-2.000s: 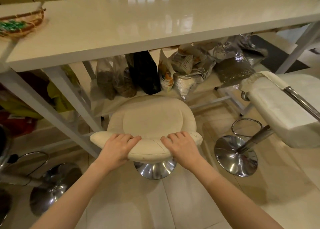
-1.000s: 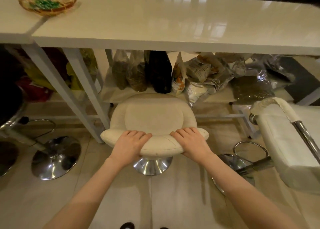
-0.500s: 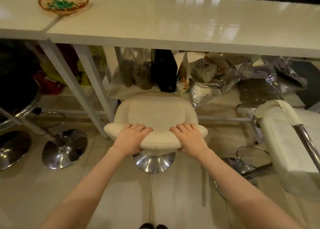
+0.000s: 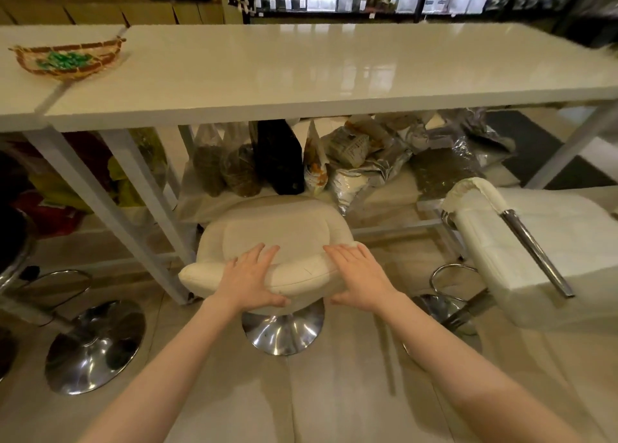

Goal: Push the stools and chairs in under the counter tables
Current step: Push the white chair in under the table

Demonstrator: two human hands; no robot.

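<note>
A cream padded stool [image 4: 277,228] on a chrome base [image 4: 284,329] stands in front of me, its seat reaching just to the front edge of the white counter table [image 4: 301,71]. My left hand [image 4: 250,278] lies flat on the stool's low backrest with fingers straight and spread. My right hand [image 4: 359,275] rests at the right end of the backrest, fingers also stretched out. Neither hand is curled around the backrest. A white chair [image 4: 535,242] with a chrome arm stands out from the table at the right.
A black stool [image 4: 13,235] with a chrome base [image 4: 93,342] stands at the left. Several bags [image 4: 351,155] fill a low shelf under the table behind the stool. A woven basket [image 4: 67,59] sits on the left tabletop. White table legs [image 4: 140,208] slant down left of the stool.
Both hands have uncurled from the backrest; the fingers now lie straight instead of gripping. The stool sits a little further toward the table and my view has risen.
</note>
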